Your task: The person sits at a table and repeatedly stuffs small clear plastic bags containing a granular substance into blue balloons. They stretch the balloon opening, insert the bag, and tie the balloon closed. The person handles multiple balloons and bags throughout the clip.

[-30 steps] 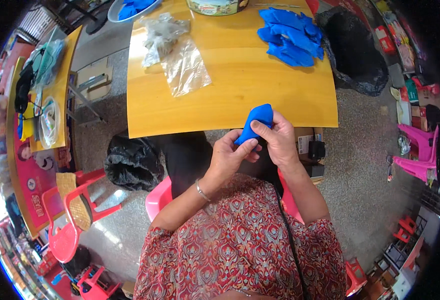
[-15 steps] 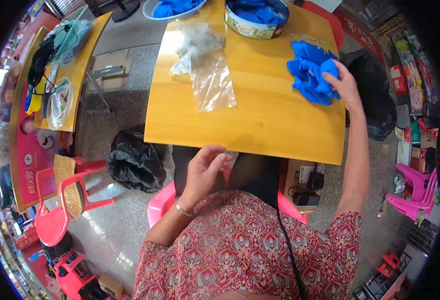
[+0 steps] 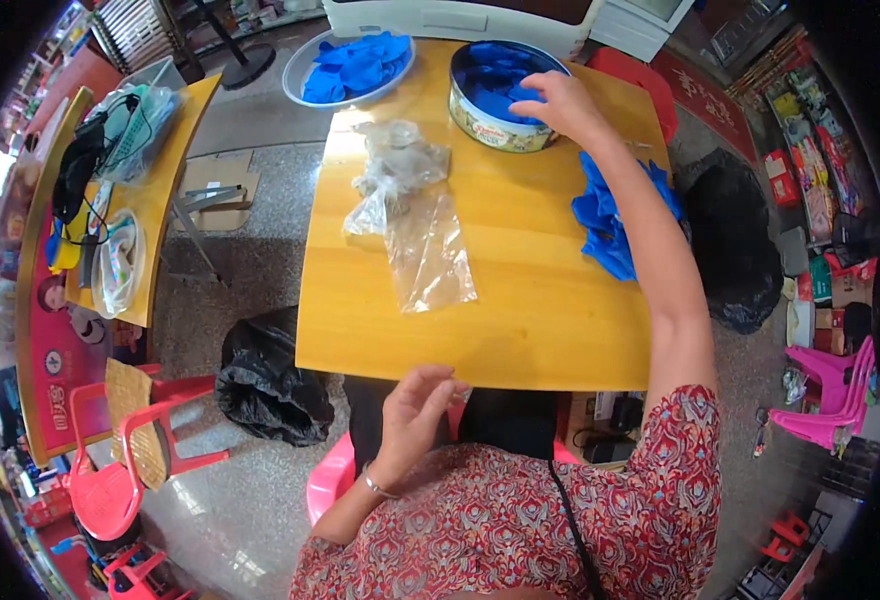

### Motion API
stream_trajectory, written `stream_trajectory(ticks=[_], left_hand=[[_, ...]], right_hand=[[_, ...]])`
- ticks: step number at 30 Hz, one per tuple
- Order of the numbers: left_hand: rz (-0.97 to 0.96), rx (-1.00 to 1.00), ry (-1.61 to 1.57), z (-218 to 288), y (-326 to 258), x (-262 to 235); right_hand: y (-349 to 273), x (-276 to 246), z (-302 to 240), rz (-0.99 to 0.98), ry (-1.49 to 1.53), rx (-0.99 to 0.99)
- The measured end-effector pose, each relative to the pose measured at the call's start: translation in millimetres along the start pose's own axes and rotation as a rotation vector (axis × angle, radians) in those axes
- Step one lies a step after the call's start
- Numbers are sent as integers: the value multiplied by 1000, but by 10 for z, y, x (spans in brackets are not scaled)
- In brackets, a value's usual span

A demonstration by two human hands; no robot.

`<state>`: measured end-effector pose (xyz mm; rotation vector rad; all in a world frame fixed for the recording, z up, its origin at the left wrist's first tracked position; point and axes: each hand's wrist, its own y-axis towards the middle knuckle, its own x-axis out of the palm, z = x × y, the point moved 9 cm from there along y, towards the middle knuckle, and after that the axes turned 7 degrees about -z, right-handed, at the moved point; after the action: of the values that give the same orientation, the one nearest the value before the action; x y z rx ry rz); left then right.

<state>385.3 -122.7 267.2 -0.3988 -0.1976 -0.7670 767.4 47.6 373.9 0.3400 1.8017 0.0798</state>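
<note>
Head view: right hand point(image 3: 563, 103) reaching over the rim of a round tin point(image 3: 505, 95) at the table's far edge, fingers loosely spread on the blue pieces point(image 3: 495, 78) inside. Left hand point(image 3: 415, 408) empty, fingers open, at the near edge of the smooth wooden table point(image 3: 520, 300). Bare tabletop between. Crinkled clear bags point(image 3: 410, 215) centre-left; blue pile point(image 3: 610, 215) under the forearm; blue-filled bowl point(image 3: 345, 70) beside the tin.

Clear plastic bags point(image 3: 415, 215), black sack point(image 3: 270, 380)
</note>
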Motion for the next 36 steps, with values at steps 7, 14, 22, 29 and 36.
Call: stream_trajectory(ticks=[7,14,22,29,36], left_hand=[[51,-27,-68,39,86,-127],[14,-53,-132,-50,131,-99],[-71,-75,-180,-12,60,177],[43,118,-32,265,94,141],[45,202,-297,478,256,181]], right_hand=[[490,711,103,-362,-253,131],[425,186,159,-232,102,-9],[6,-167,631,17,644,268],[-1246,37,-1078,-402,1257,126],[-2380,287,-1861,-382,1410,172]])
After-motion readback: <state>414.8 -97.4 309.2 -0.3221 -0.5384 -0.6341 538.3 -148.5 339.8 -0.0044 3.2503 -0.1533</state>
